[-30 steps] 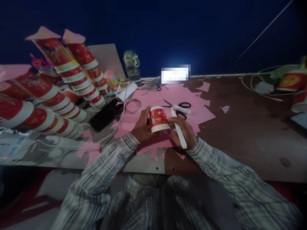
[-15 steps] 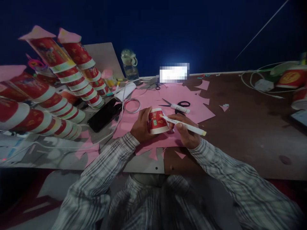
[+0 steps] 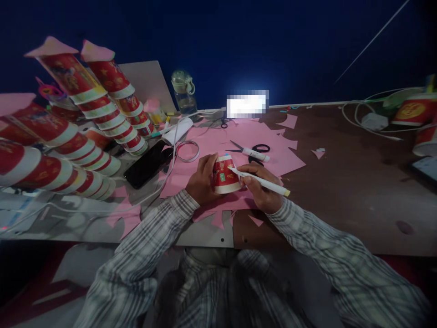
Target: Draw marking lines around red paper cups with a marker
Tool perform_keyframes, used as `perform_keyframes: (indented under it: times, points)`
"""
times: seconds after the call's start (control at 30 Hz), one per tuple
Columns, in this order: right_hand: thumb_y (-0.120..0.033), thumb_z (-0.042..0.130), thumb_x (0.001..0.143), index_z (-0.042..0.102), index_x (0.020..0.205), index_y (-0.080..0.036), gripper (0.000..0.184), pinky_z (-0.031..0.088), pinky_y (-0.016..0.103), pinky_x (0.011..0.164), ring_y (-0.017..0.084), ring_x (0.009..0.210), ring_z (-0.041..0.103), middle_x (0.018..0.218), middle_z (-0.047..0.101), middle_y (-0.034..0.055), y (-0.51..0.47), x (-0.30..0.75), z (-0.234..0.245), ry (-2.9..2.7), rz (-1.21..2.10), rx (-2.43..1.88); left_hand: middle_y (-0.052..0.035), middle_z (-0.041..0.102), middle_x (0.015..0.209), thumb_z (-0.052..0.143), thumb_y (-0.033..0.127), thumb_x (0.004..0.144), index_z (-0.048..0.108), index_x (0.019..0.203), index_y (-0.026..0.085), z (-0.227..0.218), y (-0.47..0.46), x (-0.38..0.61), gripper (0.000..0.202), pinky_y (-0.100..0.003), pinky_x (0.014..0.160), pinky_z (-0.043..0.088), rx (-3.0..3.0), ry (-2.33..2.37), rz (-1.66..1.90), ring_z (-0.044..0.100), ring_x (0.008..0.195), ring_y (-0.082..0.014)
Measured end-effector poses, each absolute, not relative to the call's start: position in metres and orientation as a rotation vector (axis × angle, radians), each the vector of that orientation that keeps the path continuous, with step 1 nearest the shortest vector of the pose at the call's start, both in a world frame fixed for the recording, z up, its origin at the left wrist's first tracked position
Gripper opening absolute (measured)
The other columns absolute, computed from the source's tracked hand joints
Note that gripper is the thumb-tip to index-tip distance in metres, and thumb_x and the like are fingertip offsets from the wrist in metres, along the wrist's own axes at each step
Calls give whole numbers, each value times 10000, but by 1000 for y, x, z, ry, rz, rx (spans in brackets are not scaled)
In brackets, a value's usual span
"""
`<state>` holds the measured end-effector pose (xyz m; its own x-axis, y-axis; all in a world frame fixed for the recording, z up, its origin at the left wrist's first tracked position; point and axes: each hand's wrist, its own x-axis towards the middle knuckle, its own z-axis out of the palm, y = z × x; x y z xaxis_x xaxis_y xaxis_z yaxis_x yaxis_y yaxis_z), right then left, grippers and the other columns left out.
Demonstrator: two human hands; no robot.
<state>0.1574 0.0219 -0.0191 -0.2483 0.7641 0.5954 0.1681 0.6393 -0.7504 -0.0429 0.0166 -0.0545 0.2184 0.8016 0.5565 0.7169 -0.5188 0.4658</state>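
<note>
My left hand (image 3: 204, 181) is closed round the left side of a red paper cup (image 3: 225, 176), turned with its white rim down. Gold and green print shows on the cup's side. Between the fingers of my right hand (image 3: 264, 191) is a white marker (image 3: 269, 183) with a yellow end; its tip touches or nearly touches the cup's upper right side. Under both hands lies pink paper (image 3: 211, 136). Just behind my right hand are black-handled scissors (image 3: 261, 148) with open blades, and a white glue-stick-like tube (image 3: 256, 154) rests across them.
Towers of stacked red cups (image 3: 94, 107), some with pink cone tops, lean at the left. A black phone (image 3: 146, 166), a tape ring (image 3: 187, 151), a white cable (image 3: 150, 196) and a water bottle (image 3: 185, 91) are nearby. More cups (image 3: 414, 110) stand far right.
The cup has tilted slightly and its top, with a blue spot, now shows more. My right hand and the marker have shifted a little left, keeping to the cup's side.
</note>
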Motion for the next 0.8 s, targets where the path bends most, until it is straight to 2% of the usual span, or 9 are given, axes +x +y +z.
perform_keyframes:
  times: [0.2,0.43,0.8]
  points:
    - [-379,520,983,704,1037,-208,257,595,383,767,193,759,705,855,742,57,21,157,-19,-1774,679,-769,-241,518,1329,720,661,731,311,1480,103,-53,15,-41,1020,-524,994,542,2366,1547,1139,519,1298,-377]
    - [-343,531,978,707,1029,-197,234,594,363,743,181,737,707,846,744,55,21,157,-18,-1751,688,-742,-249,534,1308,678,647,783,334,1461,75,-53,15,-41,952,-506,987,550,2407,1468,1245,545,1263,-363]
    - [-340,510,987,693,1018,-182,245,599,349,740,183,770,718,863,749,67,22,157,-19,-1767,657,-765,-253,533,1317,699,628,772,330,1460,79,-51,14,-41,955,-520,997,548,2405,1503,1199,542,1273,-375]
